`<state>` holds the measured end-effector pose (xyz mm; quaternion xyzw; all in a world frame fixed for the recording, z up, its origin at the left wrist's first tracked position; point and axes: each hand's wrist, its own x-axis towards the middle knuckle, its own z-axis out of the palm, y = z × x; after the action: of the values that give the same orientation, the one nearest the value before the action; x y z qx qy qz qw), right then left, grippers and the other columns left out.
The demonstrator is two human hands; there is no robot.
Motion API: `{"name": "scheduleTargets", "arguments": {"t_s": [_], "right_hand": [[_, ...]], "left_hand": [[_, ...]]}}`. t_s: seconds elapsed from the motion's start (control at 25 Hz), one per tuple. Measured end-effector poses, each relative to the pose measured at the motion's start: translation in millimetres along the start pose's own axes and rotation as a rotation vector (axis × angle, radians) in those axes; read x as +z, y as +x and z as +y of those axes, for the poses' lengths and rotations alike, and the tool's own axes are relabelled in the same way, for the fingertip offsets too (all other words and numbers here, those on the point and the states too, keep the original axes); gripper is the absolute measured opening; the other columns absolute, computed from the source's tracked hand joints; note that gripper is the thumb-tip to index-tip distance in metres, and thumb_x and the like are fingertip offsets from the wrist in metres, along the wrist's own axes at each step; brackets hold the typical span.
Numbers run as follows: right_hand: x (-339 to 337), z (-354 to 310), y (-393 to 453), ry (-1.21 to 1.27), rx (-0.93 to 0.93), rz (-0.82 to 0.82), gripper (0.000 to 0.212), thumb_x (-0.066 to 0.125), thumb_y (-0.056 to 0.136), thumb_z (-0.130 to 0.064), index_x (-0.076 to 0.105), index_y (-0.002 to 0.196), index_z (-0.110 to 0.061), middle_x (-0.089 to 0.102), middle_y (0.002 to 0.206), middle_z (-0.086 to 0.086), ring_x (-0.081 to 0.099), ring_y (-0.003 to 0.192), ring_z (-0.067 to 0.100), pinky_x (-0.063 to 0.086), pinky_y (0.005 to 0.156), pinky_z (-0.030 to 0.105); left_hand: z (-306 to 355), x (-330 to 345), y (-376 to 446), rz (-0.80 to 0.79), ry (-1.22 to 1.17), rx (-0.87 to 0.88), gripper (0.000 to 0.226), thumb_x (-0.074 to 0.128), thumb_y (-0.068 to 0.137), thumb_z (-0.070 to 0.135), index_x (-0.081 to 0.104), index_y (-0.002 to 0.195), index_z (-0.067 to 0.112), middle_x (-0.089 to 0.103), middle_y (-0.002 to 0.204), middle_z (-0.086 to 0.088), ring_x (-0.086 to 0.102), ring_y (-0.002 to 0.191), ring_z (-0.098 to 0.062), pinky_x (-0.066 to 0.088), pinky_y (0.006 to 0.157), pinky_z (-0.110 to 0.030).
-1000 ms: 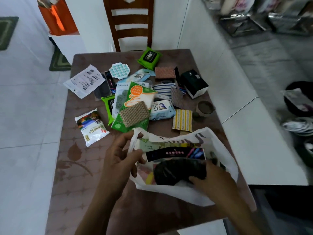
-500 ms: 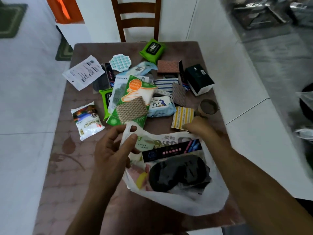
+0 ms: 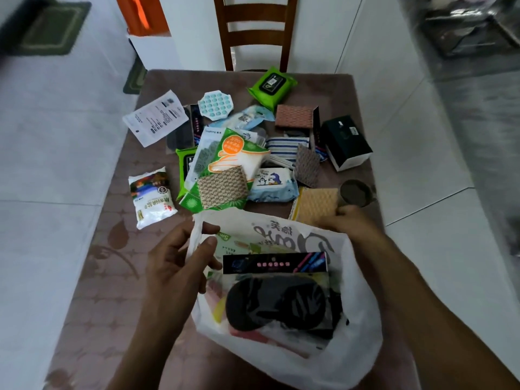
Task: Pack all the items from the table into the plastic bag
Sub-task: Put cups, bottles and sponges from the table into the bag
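A white plastic bag [image 3: 354, 350] lies open on the brown table [image 3: 92, 291] in front of me, with a black eye mask [image 3: 275, 302] in its packet and other packs inside. My left hand [image 3: 180, 266] pinches the bag's left handle and holds the mouth open. My right hand [image 3: 351, 220] grips a yellow textured pad [image 3: 316, 202] just beyond the bag's far rim. Several items lie further back: a white salt packet [image 3: 150, 197], a penguin tissue pack [image 3: 271, 184], a green-and-orange pack [image 3: 228, 164].
At the table's far side lie a green wipes pack [image 3: 271, 84], a dark box [image 3: 346, 142], a brown tape roll [image 3: 356, 192], a paper label [image 3: 154, 118] and a teal bubble toy [image 3: 215, 105]. A wooden chair [image 3: 254, 32] stands behind the table.
My right hand left the inside of the bag, reached to the yellow pad beyond its rim and took hold of it. My left hand has kept hold of the bag's handle.
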<state>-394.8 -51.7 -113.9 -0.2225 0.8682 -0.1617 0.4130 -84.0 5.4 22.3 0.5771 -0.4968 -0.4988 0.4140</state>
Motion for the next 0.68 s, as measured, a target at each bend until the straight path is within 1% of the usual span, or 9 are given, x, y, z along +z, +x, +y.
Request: {"name": "scheduleTargets", "arguments": {"t_s": [0.04,0.08,0.16,0.24,0.32,0.4,0.48,0.56,0.68], "right_hand": [[6,-2,-1,0.055,-0.066,-0.161,0.020,0.070,0.084,-0.024,0.069,0.087,-0.005,0.069,0.084,0.014,0.066,0.075,0.027,0.052,0.069,0.036],[9,-6,-7,0.073,-0.084,-0.180,0.025,0.072,0.081,-0.030,0.068,0.090,-0.007,0.070,0.086,0.012,0.066,0.075,0.026,0.053,0.068,0.036],[26,-12,4,0.044,-0.018,-0.096,0.044,0.074,0.079,-0.036,0.065,0.109,-0.004,0.068,0.109,0.012,0.065,0.093,0.029,0.050,0.074,0.034],[36,-15,11,0.011,0.038,-0.077,0.065,0.077,0.077,-0.036,0.055,0.126,-0.001,0.058,0.129,0.014,0.059,0.111,0.032,0.044,0.078,0.031],[36,-22,15,0.002,0.047,-0.069,0.074,0.079,0.076,-0.036,0.048,0.133,-0.001,0.053,0.136,0.015,0.056,0.116,0.033,0.045,0.081,0.031],[38,-19,21,0.087,0.065,-0.101,0.089,0.081,0.075,-0.033,0.034,0.143,-0.001,0.043,0.145,0.015,0.049,0.126,0.032,0.046,0.094,0.036],[42,-21,13,0.185,0.069,-0.109,0.100,0.083,0.073,-0.029,0.022,0.148,-0.001,0.033,0.152,0.014,0.040,0.134,0.032,0.041,0.102,0.037],[32,-30,-5,0.217,-0.012,-0.070,0.085,0.081,0.075,-0.024,0.035,0.142,0.001,0.045,0.143,0.013,0.050,0.123,0.031,0.045,0.086,0.029],[-21,-48,-65,0.325,-0.292,0.149,0.041,0.078,0.077,-0.016,0.062,0.114,-0.009,0.067,0.109,0.008,0.062,0.086,0.019,0.046,0.056,0.016]], "left_hand": [[2,2,1,0.006,0.003,0.002,0.015,0.062,0.085,0.019,0.070,0.098,0.015,0.065,0.067,-0.011,0.055,0.044,-0.006,0.042,0.039,-0.023],[2,2,2,0.011,0.008,0.003,0.015,0.062,0.085,0.020,0.070,0.097,0.016,0.065,0.067,-0.010,0.054,0.044,-0.006,0.042,0.039,-0.023],[1,1,2,0.023,0.023,0.001,0.011,0.064,0.089,0.014,0.070,0.098,0.016,0.066,0.068,-0.010,0.055,0.045,-0.006,0.043,0.039,-0.024],[-1,-3,1,0.029,0.020,0.005,0.014,0.064,0.087,0.016,0.070,0.099,0.015,0.067,0.068,-0.010,0.057,0.047,-0.010,0.043,0.038,-0.027],[-3,-5,-2,0.035,0.011,0.008,0.014,0.064,0.088,0.014,0.070,0.101,0.014,0.067,0.066,-0.009,0.057,0.047,-0.012,0.043,0.038,-0.027],[-6,-7,-2,0.038,0.021,0.011,0.015,0.062,0.091,0.005,0.070,0.101,0.013,0.068,0.065,-0.008,0.056,0.045,-0.011,0.042,0.038,-0.026],[-9,-8,-2,0.031,-0.002,0.016,0.015,0.065,0.089,0.008,0.070,0.102,0.014,0.068,0.064,-0.009,0.056,0.044,-0.011,0.042,0.038,-0.026],[-7,-9,-3,0.039,-0.034,0.023,0.023,0.065,0.085,0.015,0.067,0.107,0.018,0.069,0.066,-0.009,0.058,0.046,-0.011,0.042,0.037,-0.026],[-5,-13,-2,0.028,-0.101,0.024,0.034,0.059,0.092,0.004,0.062,0.123,0.017,0.067,0.066,-0.012,0.055,0.044,-0.009,0.038,0.036,-0.023]]}}
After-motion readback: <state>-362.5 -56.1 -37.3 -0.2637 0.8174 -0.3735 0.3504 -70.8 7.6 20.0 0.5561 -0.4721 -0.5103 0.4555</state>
